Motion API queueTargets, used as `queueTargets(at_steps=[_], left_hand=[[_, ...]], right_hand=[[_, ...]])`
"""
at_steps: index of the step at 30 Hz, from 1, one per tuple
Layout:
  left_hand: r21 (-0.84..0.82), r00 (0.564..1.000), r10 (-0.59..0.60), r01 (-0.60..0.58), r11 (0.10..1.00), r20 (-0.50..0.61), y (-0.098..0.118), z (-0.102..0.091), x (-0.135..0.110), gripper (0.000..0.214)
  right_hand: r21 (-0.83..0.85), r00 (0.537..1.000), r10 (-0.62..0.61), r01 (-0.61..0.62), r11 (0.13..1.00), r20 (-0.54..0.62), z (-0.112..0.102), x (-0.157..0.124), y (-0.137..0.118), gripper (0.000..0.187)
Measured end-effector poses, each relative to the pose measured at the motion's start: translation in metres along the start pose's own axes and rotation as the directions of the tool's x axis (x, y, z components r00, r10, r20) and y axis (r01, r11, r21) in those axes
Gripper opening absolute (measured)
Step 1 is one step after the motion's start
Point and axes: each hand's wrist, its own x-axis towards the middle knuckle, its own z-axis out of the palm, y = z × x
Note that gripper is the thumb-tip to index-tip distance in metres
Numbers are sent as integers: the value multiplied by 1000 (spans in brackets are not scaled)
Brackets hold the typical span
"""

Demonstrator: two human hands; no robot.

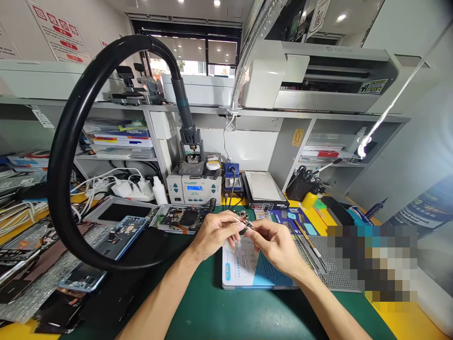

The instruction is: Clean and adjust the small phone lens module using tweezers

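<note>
My left hand [215, 232] and my right hand [275, 244] meet at the middle of the bench. Between their fingertips they pinch a small dark part with shiny metal [247, 224]; it is too small to tell its exact kind. Both hands are closed, thumbs against index fingers. Below them a flat white and blue box [240, 271] lies on the green mat [198, 307]. Just beyond the fingers sits another small metallic part [242, 214]. Several slim tools, among them a brush [307, 236], lie beside my right hand on a grey perforated mat [339, 269].
A thick black hose [58, 156] loops up at left from the hot air station [194, 189]. A soldering iron stand [232, 182] and a flat heating plate [265, 189] stand at the back. Opened phones, including a blue one [106, 250], crowd the left.
</note>
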Motion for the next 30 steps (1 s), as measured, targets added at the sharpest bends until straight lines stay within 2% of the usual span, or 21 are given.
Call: queueTargets(at_steps=[10,16,21,27,30], left_hand=[[9,998,52,-51,999,-41,-4,4,0,26],[-11,999,38,-38,999,-39,-4,6,0,30],[-6,997,31,-32,999,-77,-4,7,1,29],[-30,994,-77,76,997,-71,-6,11,1,29],[-22,988,-113,111,994,-108,-7,13,1,26]], right_hand=[[16,1000,2,-2,1000,-6,0,0,2,28],[24,1000,2,-2,1000,-5,0,0,1,31],[25,1000,8,-8,1000,-10,1,1,-3,29],[226,993,120,-118,967,4,1,5,-5,35],[266,985,172,-173,948,24,1,6,-4,36]])
